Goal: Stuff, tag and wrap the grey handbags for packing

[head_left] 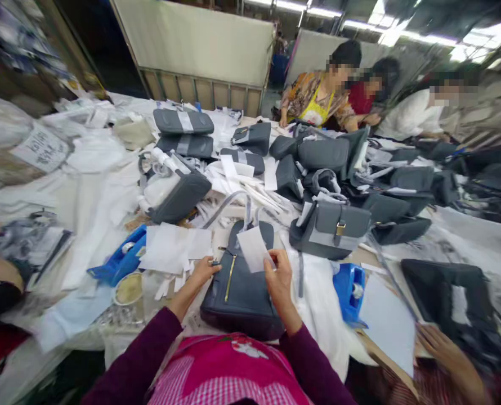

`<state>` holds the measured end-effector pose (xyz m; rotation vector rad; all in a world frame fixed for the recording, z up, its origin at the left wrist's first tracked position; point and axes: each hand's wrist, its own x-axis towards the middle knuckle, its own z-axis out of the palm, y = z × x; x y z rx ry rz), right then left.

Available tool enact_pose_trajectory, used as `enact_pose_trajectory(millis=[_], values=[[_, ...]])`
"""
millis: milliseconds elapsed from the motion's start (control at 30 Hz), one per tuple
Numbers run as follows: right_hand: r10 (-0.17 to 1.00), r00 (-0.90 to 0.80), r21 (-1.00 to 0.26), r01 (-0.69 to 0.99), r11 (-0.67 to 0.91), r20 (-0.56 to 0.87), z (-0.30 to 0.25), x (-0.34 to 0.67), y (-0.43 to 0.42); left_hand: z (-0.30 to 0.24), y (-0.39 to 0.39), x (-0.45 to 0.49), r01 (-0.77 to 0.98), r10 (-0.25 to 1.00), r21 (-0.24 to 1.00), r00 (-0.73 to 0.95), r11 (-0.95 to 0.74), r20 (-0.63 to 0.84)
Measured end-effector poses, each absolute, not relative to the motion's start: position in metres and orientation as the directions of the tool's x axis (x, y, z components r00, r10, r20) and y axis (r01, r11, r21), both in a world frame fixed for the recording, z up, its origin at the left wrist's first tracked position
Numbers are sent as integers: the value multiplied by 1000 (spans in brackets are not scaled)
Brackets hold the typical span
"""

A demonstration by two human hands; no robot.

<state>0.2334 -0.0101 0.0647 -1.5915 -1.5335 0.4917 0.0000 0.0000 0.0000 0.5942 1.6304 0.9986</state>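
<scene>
Crowding the surface [372,344]: handbags [329,218] are standing behind the central zippered bag [246,306], blue dispensers [347,295] flanking it.
Right fingers [281,259]: are pinching a white card [253,250] over it.
Left fingers [207,271]: are nearly meeting at its edge; grip unclear.

Backpack [244,312] at table [377,351] near edge, between left dispenser [121,259] and right dispenser [348,292]; papers [166,247] between left dispenser and backpack; bags [323,153] behind, toward far edge

Dark grey bag [250,304], gold zipper [231,277], white paper [253,249], pink checked apron [227,385]
</scene>
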Motion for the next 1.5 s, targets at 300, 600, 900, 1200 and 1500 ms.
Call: enact_pose_trajectory(millis=[300, 600, 900, 1200, 1500], values=[[997, -68, -781, 625, 6, -47, -4, 188, -3, 12, -21, -15, -474, 835, 761, -90, 444, -543], [857, 149, -596, 660, -457, -493, -24, 175, 44, 26, -22, -14, -530, 877, 744, 0, 408, -481], [889, 16, -866, 214, -451, -459, -18, 158, 8, 34, -15, -10, -393, 955, 874, 35, 285, -296], [854, -110, -804, -294, -517, -508, -2, 128, -19, 19, 7, -10, 170, 995, 981, -60, 91, -82], [830, -112, -734, -413, -540, -547, 8, 121, -21, 4, 4, -35, -56, 876, 890, -158, 452, -455]])
